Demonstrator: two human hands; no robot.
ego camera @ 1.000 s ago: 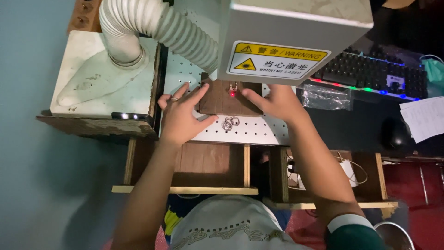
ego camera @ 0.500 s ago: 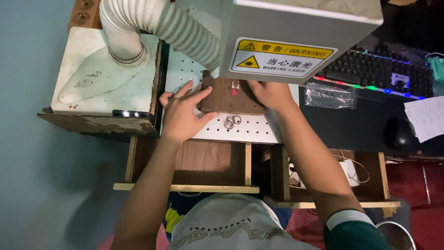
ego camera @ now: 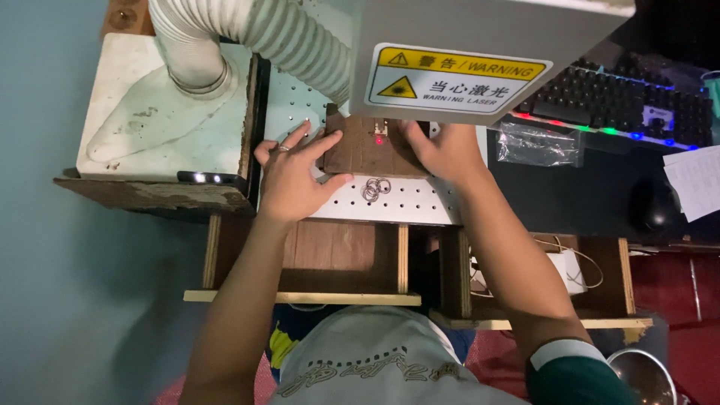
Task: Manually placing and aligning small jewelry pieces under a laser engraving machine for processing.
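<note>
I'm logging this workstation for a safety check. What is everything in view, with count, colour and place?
brown board: one, brown, on the perforated plate under the machine head, a red dot on it
perforated plate: one, white, on the bench
metal rings: a few, silver, on the plate near the board's edge
machine head: one, grey, yellow warning label, above the board
ribbed hose: one, white, upper left
keyboard: one, black, coloured backlight, right
plastic bag: one, clear, beside the keyboard
left hand: on the board's left edge
right hand: on the board's right edge
</note>
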